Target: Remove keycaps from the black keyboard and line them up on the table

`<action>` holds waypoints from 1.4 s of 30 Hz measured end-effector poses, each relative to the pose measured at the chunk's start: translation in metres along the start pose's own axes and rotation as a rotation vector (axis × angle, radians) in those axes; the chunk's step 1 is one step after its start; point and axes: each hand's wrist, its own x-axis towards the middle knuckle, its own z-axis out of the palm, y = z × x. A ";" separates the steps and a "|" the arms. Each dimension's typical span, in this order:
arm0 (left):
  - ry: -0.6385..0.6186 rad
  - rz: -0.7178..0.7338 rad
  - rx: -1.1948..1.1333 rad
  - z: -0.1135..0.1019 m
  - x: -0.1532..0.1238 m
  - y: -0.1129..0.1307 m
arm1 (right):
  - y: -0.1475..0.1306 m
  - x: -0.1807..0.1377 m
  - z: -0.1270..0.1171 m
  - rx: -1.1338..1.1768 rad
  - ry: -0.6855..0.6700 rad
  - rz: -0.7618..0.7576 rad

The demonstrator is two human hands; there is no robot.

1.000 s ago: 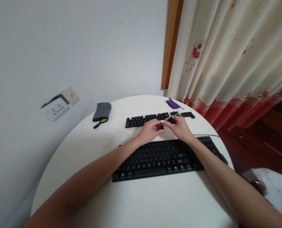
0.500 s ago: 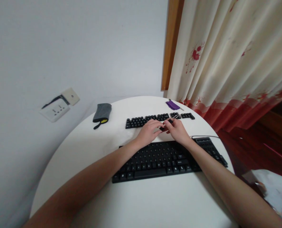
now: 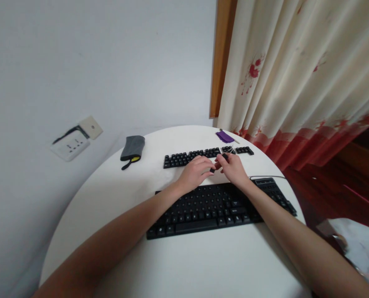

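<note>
My left hand (image 3: pixel 198 171) is closed, with a small black keycap (image 3: pixel 212 170) at its fingertips. My right hand (image 3: pixel 232 167) also grips a black keycap (image 3: pixel 225 156) between thumb and fingers, close beside the left. Both hands are above the gap between a black keyboard (image 3: pixel 196 226) and rows of loose black keycaps (image 3: pixel 184 159). Several upper rows of the keyboard show bare key posts, while the lower rows have their caps. A thin pale wire-like tool (image 3: pixel 231 149) lies on the small middle group of caps, just beyond my right hand.
A grey cloth (image 3: pixel 133 147) with a yellow patch and dark loop lies at the back left of the round white table (image 3: pixel 91 198). Farther right is a purple cloth (image 3: pixel 224 136) with a thin stick. The keyboard's cable (image 3: pixel 266 176) runs along the right. Curtains (image 3: pixel 277 82) hang behind.
My fingertips have drawn slightly apart, and the black keycaps in them now show more clearly. The view has shifted a little; the keyboard and loose rows stay put.
</note>
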 end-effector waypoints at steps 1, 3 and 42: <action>0.036 -0.015 -0.001 0.000 0.000 -0.002 | 0.000 0.002 -0.002 0.017 0.036 0.013; 0.105 -0.063 0.027 -0.003 0.002 -0.005 | 0.000 0.006 -0.008 0.028 0.107 0.011; -0.051 -0.455 0.447 0.027 0.035 -0.039 | -0.005 0.022 -0.038 0.071 0.305 -0.030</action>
